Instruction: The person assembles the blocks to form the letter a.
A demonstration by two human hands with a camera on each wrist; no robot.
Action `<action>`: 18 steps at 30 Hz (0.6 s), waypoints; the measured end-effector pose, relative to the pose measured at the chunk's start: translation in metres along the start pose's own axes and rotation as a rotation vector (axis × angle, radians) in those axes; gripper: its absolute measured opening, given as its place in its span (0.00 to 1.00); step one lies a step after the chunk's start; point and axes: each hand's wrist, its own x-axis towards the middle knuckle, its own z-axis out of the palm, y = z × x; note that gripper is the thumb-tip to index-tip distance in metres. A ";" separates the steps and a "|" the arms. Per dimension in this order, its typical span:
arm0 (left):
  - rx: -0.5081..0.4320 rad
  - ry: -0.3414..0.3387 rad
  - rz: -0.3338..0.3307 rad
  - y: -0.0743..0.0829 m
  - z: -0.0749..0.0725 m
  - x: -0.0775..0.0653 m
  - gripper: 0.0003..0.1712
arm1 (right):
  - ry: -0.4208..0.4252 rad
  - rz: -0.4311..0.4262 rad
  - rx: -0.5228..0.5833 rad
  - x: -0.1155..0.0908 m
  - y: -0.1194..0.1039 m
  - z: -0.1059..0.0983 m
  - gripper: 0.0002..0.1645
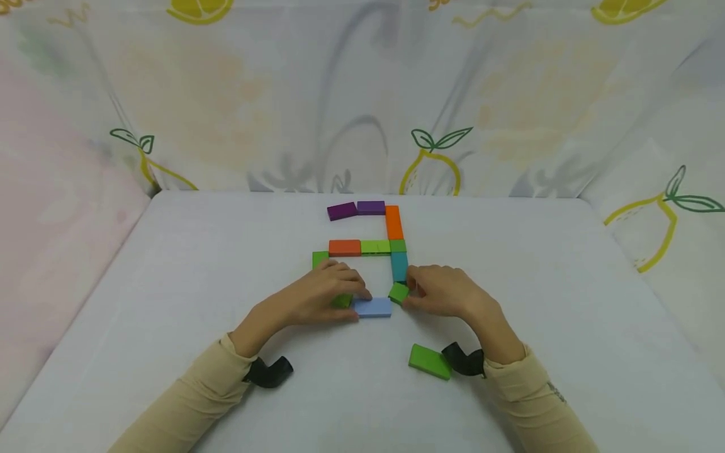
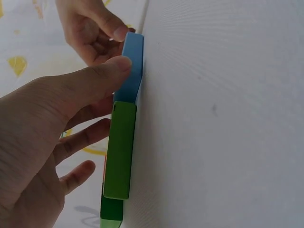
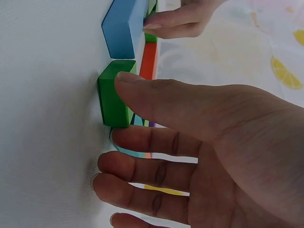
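A light blue block (image 1: 372,307) lies flat at the near side of an outline of coloured blocks. My left hand (image 1: 325,292) pinches it at its left end, thumb on the near side and index finger on the far side. Under that hand, a green block (image 2: 120,149) is partly covered. To the right, my right hand (image 1: 444,290) holds a small green block (image 1: 399,293) between thumb and index finger; this block is turned at an angle, slightly apart from the blue one. Just beyond it stands a teal block (image 1: 399,267) in the right column.
Farther off are a red-orange block (image 1: 345,248), a lime block (image 1: 376,248), a small green piece (image 1: 398,246), an orange block (image 1: 394,223) and two purple blocks (image 1: 370,208). A loose green block (image 1: 430,361) lies beside the black right wrist mount (image 1: 464,360).
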 end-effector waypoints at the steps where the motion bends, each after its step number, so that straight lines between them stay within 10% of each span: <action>1: 0.006 0.003 -0.002 0.000 -0.001 0.000 0.19 | 0.000 0.000 -0.004 0.000 0.000 0.000 0.16; 18: 0.004 -0.119 -0.202 -0.012 -0.025 -0.014 0.20 | 0.035 -0.148 0.106 0.002 -0.018 0.003 0.17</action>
